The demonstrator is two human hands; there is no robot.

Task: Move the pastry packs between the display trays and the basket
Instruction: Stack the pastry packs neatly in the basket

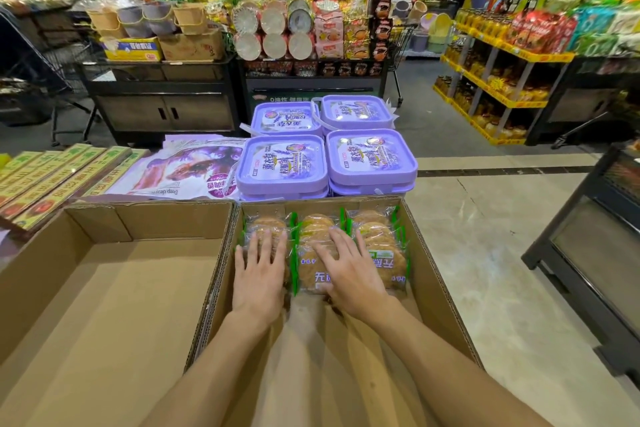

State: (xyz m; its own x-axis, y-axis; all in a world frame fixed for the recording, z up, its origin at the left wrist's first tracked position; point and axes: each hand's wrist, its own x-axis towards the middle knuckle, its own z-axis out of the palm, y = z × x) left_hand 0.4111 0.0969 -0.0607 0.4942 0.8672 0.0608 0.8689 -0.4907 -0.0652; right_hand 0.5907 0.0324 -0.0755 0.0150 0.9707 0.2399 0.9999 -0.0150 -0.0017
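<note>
Three pastry packs (pixel 379 246) lie side by side at the far end of the right cardboard tray (pixel 436 274): clear wrappers with green edge strips over stacked round golden-brown pastries, with white and green labels. Left hand (pixel 259 274) rests flat on the left pack, fingers straight and spread. Right hand (pixel 349 270) rests flat on the middle pack, fingers spread. Beside it sits the left cardboard tray (pixel 104 288); purple tubs (pixel 325 149) stand beyond.
</note>
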